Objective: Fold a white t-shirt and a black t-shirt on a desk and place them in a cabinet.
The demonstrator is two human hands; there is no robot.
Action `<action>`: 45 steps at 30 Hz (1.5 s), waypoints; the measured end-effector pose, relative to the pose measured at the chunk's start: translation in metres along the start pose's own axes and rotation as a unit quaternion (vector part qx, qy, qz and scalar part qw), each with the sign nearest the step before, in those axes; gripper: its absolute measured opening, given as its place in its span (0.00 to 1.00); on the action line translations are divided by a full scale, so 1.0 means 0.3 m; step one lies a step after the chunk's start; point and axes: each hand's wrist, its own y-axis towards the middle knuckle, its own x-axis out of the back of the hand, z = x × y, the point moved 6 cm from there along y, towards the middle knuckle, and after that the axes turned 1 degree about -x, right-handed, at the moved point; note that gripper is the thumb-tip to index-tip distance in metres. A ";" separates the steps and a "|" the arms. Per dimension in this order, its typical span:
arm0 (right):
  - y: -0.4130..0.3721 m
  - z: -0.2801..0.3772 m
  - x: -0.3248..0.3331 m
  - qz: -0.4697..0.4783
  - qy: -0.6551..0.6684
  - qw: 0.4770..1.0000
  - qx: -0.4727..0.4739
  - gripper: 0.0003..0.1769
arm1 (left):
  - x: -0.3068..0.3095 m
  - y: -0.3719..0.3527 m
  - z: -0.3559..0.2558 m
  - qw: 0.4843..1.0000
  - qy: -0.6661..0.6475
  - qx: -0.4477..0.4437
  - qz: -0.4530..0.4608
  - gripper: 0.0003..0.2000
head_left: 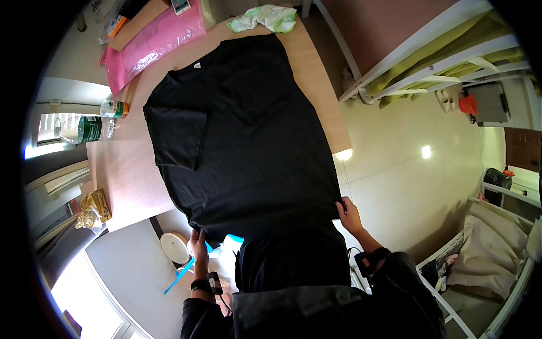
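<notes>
A black T-shirt (pixel 248 130) lies spread flat on a light wooden table (pixel 121 169), collar toward the far end and hem hanging over the near edge. My left hand (pixel 197 244) grips the hem at its left corner, just below the table edge. My right hand (pixel 349 213) pinches the hem at its right corner, beside the table's right edge. Both arms wear dark sleeves.
A pink plastic bag (pixel 152 42) and a crumpled white-green cloth (pixel 265 18) lie at the far end. Two bottles (pixel 93 127) stand at the left edge, a yellow packet (pixel 95 206) nearer. Bunk bed frames (pixel 429 62) stand right; a white stool (pixel 174 247) sits below.
</notes>
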 end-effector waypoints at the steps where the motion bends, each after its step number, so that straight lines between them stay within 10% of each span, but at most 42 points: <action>1: 0.016 -0.001 -0.014 0.021 -0.029 0.999 0.012 0.09 | -0.009 0.006 -0.022 0.999 0.026 -0.028 -0.008 0.17; 15: 0.097 -0.059 -0.042 0.122 -0.128 0.984 0.017 0.08 | 0.035 0.050 -0.048 0.994 0.097 -0.016 -0.055 0.15; 17: 0.097 -0.026 -0.018 0.081 -0.119 0.989 0.024 0.09 | 0.136 0.058 -0.087 0.916 0.268 -0.161 -0.251 0.11; 20: 0.150 0.082 0.063 -0.051 -0.052 0.997 0.039 0.11 | -0.031 0.013 -0.355 0.900 0.228 -0.239 -0.285 0.08; 29: 0.455 0.664 -0.318 0.172 0.351 0.907 -0.158 0.20 | -0.839 0.353 -0.952 0.718 0.493 -0.489 0.039 0.15; 34: 0.536 0.762 -0.503 0.198 0.273 0.916 -0.216 0.26 | -0.884 0.597 -1.062 0.703 0.490 -0.513 0.036 0.15; 40: 0.597 0.734 -0.538 0.139 0.224 0.942 -0.208 0.17 | -0.869 0.678 -1.068 0.641 0.563 -0.448 0.269 0.08; 45: 0.569 0.729 -0.528 0.135 0.235 0.942 -0.201 0.14 | -0.858 0.731 -1.125 0.720 0.484 -0.435 0.238 0.05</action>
